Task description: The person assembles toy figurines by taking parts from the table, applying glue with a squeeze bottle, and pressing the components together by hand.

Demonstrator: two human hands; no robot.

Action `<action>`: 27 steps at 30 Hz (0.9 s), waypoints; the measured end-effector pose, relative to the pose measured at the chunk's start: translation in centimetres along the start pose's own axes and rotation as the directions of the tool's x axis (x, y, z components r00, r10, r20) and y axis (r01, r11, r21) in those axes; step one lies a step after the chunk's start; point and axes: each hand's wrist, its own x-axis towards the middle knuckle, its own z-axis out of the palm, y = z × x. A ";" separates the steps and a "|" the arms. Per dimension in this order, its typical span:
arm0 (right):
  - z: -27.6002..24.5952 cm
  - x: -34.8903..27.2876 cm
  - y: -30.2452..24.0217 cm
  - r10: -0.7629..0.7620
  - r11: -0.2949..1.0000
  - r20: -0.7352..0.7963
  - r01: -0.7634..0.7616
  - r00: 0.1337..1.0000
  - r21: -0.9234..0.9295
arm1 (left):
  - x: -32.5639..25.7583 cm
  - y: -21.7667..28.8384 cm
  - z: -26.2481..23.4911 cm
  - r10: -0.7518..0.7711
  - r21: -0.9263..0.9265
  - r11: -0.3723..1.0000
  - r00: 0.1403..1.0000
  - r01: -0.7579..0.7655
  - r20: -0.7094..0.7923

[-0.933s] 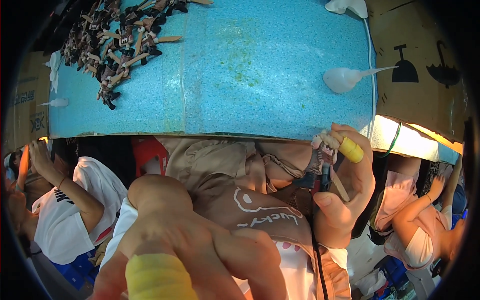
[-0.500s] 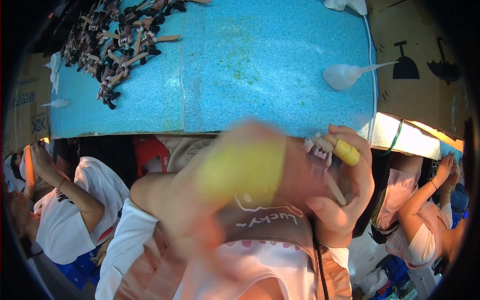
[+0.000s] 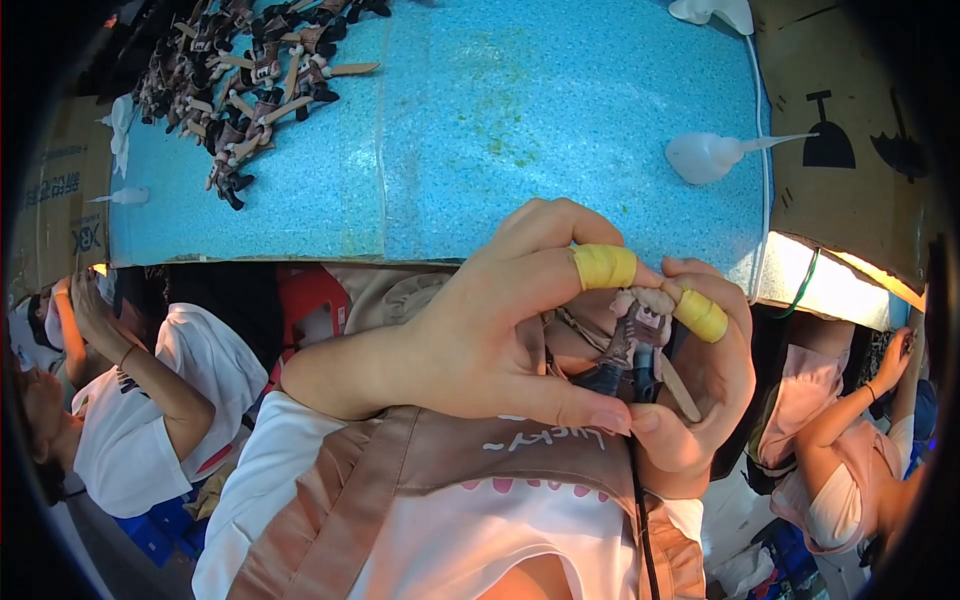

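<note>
A small figurine (image 3: 638, 325) with light curly hair, brownish-pink clothes and dark legs is held upright between my hands, above my lap near the table's front edge. A flat wooden stick (image 3: 679, 388) slants down beside its legs. My left hand (image 3: 490, 320) curves around it from the left, index fingertip at its head and thumb at its feet. From the right, my right hand (image 3: 712, 375) closes on it with index finger and thumb. Yellow tape wraps both index fingers. The two thumb tips meet below the feet, so the exact contact there is partly hidden.
Several similar figurines with wooden sticks (image 3: 265, 100) lie piled at the far left of the blue table (image 3: 450, 150). A white squeeze bottle with a thin nozzle (image 3: 705, 157) lies at the right, near a cardboard sheet (image 3: 835, 215). Other people sit at both sides.
My left hand, blurred and lower before, has come up to the figurine and closed around its left side. My right hand keeps its hold in nearly the same place.
</note>
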 end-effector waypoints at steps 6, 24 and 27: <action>1.2 -0.1 -0.2 0.250 0.913 -0.102 -0.200 0.963 0.356 | -0.1 -1.0 0.5 0.026 -0.134 0.991 0.999 -0.029 -0.028; 0.5 0.6 0.1 -0.192 0.911 -0.141 0.123 0.971 -0.394 | -0.1 -0.7 2.1 -0.119 -0.661 0.743 0.992 0.108 0.028; 0.9 0.2 0.0 -0.248 0.836 -0.123 0.149 0.961 -0.527 | 0.2 -0.5 2.0 -0.286 -0.887 0.386 0.947 0.253 0.145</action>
